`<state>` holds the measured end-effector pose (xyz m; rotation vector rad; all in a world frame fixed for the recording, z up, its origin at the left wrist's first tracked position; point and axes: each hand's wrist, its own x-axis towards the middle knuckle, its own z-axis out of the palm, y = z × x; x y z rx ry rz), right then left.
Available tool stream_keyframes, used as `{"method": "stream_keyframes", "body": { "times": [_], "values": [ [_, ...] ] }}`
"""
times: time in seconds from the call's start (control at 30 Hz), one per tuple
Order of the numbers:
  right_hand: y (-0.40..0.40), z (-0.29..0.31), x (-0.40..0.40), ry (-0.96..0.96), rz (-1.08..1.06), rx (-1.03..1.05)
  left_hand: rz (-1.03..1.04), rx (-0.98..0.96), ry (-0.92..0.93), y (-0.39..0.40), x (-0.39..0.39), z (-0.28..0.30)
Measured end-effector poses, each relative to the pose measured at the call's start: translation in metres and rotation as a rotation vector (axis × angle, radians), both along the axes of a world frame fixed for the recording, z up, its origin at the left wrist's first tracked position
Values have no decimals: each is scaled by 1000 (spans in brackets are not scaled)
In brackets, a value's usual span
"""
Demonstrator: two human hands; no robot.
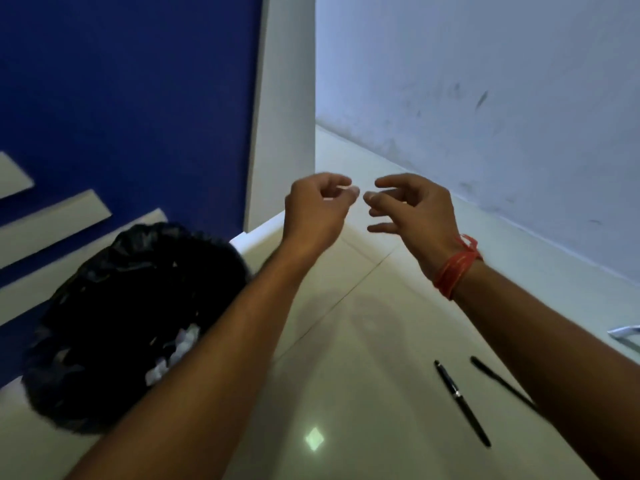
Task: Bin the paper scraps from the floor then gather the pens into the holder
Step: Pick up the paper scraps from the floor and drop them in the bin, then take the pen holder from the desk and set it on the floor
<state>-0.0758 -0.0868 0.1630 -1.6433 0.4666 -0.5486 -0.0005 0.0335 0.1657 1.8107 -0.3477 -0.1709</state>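
Observation:
My left hand [318,207] is raised over the floor with its fingers curled in, and a thin white sliver of paper scrap [343,187] shows between thumb and fingertips. My right hand [412,209], with a red thread at the wrist, hovers just to its right with fingers spread and nothing in them. The bin [114,306], lined with a black bag, stands at lower left under my left forearm, with crumpled white paper [176,351] inside. Two black pens lie on the tiles at lower right: one in full view [462,403], the other [498,379] partly hidden by my right forearm.
A blue wall with white stripes [121,98] rises behind the bin, and a white pillar [284,116] stands beside it. A pale scuffed wall [485,98] bounds the right side. A white object [627,332] is cut off by the right edge. No pen holder is in view.

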Motion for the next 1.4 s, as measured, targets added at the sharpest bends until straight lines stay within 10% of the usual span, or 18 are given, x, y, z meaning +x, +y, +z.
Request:
{"method": "stream_keyframes", "body": {
  "times": [0.4, 0.97, 1.4],
  "values": [
    [-51, 118, 21, -82, -205, 41, -26, -282, 161, -53, 43, 111],
    [26, 624, 126, -19, 18, -76, 94, -194, 39, 52, 116, 614],
    [69, 594, 300, 668, 200, -784, 168, -4, 203, 122, 225, 604]
  ]
}}
